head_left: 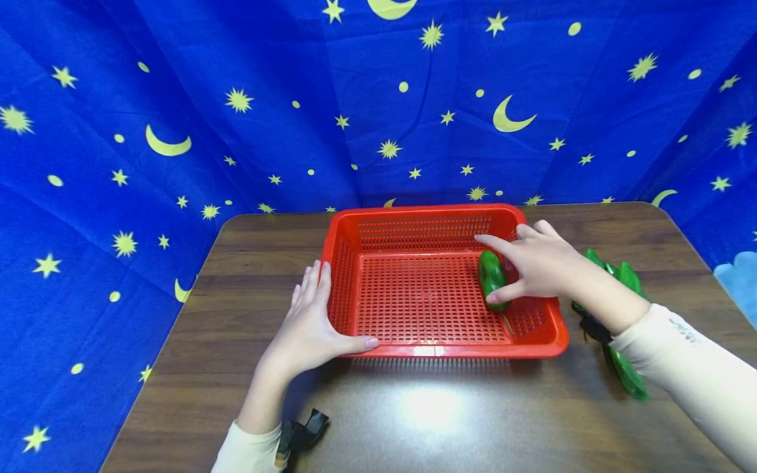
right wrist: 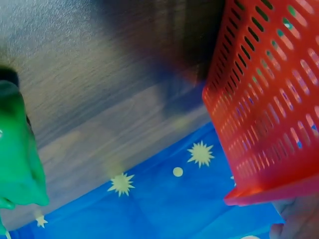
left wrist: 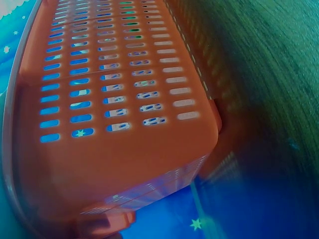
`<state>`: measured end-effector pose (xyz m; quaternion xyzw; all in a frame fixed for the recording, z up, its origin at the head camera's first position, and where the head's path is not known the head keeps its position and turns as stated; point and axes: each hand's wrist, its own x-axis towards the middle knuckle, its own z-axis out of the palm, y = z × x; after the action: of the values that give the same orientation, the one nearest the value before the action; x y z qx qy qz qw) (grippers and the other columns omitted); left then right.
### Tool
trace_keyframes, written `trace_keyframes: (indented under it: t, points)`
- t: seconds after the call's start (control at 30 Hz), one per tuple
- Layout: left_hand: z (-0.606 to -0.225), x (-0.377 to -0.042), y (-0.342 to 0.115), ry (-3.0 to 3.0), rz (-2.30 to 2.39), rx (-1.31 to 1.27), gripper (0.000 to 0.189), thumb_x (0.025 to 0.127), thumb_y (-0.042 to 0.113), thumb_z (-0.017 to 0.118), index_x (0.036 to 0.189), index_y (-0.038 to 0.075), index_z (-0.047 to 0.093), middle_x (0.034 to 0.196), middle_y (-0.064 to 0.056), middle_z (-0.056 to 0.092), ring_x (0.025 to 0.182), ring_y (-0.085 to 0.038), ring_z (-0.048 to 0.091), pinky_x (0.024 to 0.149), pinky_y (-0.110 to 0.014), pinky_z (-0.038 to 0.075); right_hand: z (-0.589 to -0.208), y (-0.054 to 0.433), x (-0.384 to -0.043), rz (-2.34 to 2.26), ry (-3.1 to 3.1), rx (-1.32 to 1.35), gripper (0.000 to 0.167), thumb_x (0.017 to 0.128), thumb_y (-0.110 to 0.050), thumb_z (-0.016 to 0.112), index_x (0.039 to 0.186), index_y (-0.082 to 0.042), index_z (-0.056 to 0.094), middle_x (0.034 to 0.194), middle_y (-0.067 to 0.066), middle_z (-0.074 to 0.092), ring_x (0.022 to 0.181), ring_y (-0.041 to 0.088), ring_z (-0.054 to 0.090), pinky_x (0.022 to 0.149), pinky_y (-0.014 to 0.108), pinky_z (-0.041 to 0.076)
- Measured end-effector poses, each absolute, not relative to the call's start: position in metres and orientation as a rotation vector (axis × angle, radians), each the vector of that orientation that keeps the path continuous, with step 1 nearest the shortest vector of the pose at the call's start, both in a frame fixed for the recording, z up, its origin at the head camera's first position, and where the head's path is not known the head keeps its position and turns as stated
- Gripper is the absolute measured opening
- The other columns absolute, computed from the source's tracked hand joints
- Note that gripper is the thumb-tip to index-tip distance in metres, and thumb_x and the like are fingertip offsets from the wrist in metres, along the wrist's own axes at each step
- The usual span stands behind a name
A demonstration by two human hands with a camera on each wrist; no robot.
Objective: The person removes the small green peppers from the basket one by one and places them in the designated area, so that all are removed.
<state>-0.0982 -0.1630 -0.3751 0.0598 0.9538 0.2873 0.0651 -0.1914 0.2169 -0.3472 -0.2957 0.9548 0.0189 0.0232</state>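
Note:
A red perforated plastic basket [head_left: 426, 350] stands on the wooden table. Inside it, against the right end, lies a green pepper [head_left: 490, 272] with its thin stem toward the front corner. My right hand [head_left: 535, 263] reaches over the right rim with spread fingers; its thumb tip overlaps the pepper and the index finger extends past its far end. My left hand [head_left: 307, 325] rests on the front left corner, straight fingers along the left side and thumb on the front rim. The left wrist view shows the basket's slotted outer wall [left wrist: 99, 159].
More green peppers [head_left: 628, 371] lie on the table right of the basket, partly hidden under my right forearm; the right wrist view shows green ones [right wrist: 20, 154] too. A black strap [head_left: 304, 430] is at my left wrist. A blue star-patterned cloth [head_left: 319, 131] hangs behind the table [head_left: 236, 315].

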Motion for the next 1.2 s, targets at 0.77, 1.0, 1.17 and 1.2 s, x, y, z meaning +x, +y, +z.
trace_keyframes:
  t: [0.77, 1.0, 1.17, 1.2]
  points:
    - [-0.375, -0.099, -0.163, 2.894, 0.857, 0.189, 0.152, 0.052, 0.083, 0.076, 0.16, 0.014, -0.005, 0.168, -0.009, -0.01, 0.155, -0.029, -0.009, 0.125, -0.054, 0.001, -0.365, 0.187, -0.205, 0.158, 2.805, -0.827, 0.115, 0.063, -0.083, 0.068, 0.146, -0.007, 0.048, 0.084, 0.001, 0.072, 0.095, 0.029, 0.059, 0.086, 0.043, 0.028]
    - [-0.376, -0.099, -0.163, 2.88, 0.864, 0.177, 0.151, 0.053, 0.087, 0.073, 0.16, 0.016, -0.005, 0.168, -0.007, -0.011, 0.155, -0.027, -0.009, 0.125, -0.054, 0.002, -0.371, 0.178, -0.206, 0.182, 2.813, -0.705, 0.112, 0.07, -0.087, 0.057, 0.144, -0.003, 0.05, 0.111, 0.017, 0.073, 0.118, 0.039, 0.059, 0.1, 0.052, 0.029]
    - [-0.375, -0.099, -0.163, 2.879, 0.863, 0.181, 0.15, 0.053, 0.087, 0.072, 0.16, 0.015, -0.004, 0.168, -0.007, -0.011, 0.155, -0.027, -0.009, 0.125, -0.054, 0.002, -0.375, 0.178, -0.207, 0.188, 2.841, -0.689, 0.11, 0.069, -0.086, 0.06, 0.14, -0.001, 0.053, 0.106, 0.015, 0.074, 0.112, 0.037, 0.062, 0.097, 0.052, 0.031]
    - [-0.375, -0.099, -0.163, 2.879, 0.859, 0.181, 0.15, 0.053, 0.087, 0.072, 0.16, 0.015, -0.005, 0.168, -0.007, -0.011, 0.155, -0.027, -0.009, 0.125, -0.053, 0.002, -0.376, 0.178, -0.208, 0.189, 2.838, -0.686, 0.111, 0.068, -0.086, 0.061, 0.14, -0.001, 0.053, 0.105, 0.013, 0.074, 0.111, 0.036, 0.062, 0.096, 0.051, 0.031]
